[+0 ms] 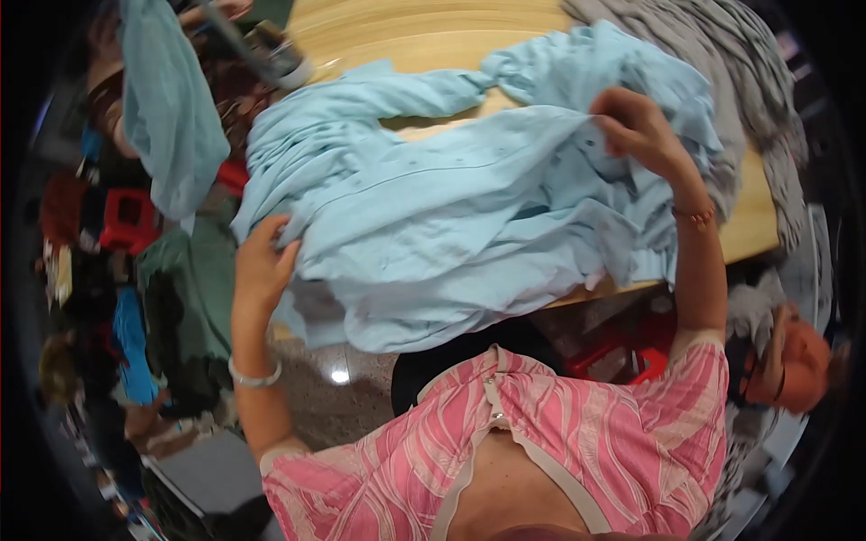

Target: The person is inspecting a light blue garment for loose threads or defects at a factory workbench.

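Observation:
A light blue shirt (424, 203) lies spread and rumpled over the near edge of the table, its hem drooping towards my lap. Small dark dots, buttons or snaps, run along its front strip. At the left end of that strip, my left hand (263, 266) pinches the cloth between thumb and fingers. My right hand (636, 133) grips the strip's other end, lifted slightly off the table. More light blue cloth (613, 68) is bunched behind my right hand; I cannot tell whether it is the same garment.
A pale wooden table (388, 32) bears the cloth. Grey fabric (762, 90) hangs over its right side. At the left, light blue cloth (171, 117) hangs near another person's arm. A red stool (129, 219) and green cloth (194, 288) lie below it; another red stool (631, 352) is at my right.

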`<state>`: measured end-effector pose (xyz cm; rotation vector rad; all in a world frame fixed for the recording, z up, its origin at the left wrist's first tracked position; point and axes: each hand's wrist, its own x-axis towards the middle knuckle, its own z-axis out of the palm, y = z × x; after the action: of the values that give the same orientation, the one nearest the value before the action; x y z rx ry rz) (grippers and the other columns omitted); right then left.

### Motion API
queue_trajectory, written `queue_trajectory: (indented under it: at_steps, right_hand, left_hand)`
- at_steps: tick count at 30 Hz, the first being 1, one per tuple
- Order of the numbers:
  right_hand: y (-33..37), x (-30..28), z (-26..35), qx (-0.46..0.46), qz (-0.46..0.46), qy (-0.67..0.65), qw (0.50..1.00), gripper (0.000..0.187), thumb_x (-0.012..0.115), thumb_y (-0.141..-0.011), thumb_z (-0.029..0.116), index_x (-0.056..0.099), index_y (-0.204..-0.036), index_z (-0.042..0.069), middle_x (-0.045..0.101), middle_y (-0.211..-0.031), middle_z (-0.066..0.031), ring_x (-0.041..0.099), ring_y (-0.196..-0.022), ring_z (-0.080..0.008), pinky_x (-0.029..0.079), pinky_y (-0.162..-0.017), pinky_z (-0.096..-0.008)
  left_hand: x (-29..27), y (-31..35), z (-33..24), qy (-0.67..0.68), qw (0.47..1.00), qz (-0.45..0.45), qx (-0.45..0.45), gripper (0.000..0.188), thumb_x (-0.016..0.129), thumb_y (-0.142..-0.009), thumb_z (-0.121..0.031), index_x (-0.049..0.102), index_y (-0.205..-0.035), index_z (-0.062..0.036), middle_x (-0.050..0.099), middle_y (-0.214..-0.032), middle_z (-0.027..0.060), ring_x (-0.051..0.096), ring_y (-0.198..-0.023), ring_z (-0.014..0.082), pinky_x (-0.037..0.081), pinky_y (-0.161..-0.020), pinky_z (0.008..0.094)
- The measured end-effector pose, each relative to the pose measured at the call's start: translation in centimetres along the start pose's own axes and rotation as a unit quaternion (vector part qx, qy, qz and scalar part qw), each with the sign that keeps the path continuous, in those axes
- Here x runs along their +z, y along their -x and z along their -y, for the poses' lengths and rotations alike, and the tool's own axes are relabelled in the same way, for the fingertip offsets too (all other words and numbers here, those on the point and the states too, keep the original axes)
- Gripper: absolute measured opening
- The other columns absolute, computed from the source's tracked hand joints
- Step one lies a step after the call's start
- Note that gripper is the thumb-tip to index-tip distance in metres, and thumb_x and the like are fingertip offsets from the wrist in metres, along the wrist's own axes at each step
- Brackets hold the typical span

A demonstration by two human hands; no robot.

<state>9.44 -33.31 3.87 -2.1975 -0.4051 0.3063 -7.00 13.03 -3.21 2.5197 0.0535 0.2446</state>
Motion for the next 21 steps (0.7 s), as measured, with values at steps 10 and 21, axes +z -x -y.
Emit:
queue_trajectory:
  at_steps: [10, 21]
  right_hand:
    - [1.3, 3.6, -1.6, -0.152, -0.023, 0.260, 0.953, 0.021, 0.071, -0.073, 0.012, 0.062, -0.091, 0.005, 0.063, -0.085, -0.0092, 0.061, -0.073, -0.0248, 0.048, -0.066, -0.0333]
    - [0.5, 4.7, -1.6, -0.100, 0.141, 0.226, 0.959, 0.012, 0.066, -0.073, 0.011, 0.064, -0.083, 0.004, 0.062, -0.074, -0.0118, 0.062, -0.074, -0.0295, 0.049, -0.070, -0.0383]
  left_hand:
    - [-2.0, 0.7, -0.2, 0.112, 0.989, -0.047, -0.085, 0.010, 0.060, -0.086, -0.005, 0.057, -0.095, -0.0014, 0.055, -0.074, -0.0007, 0.047, -0.053, 0.0021, 0.037, -0.048, 0.0171]
    - [-3.6, 0.0, -0.6, 0.248, 0.964, -0.005, -0.099, 0.015, 0.059, -0.088, -0.006, 0.057, -0.102, -0.0010, 0.061, -0.080, 0.0019, 0.058, -0.061, 0.0065, 0.043, -0.050, 0.0179]
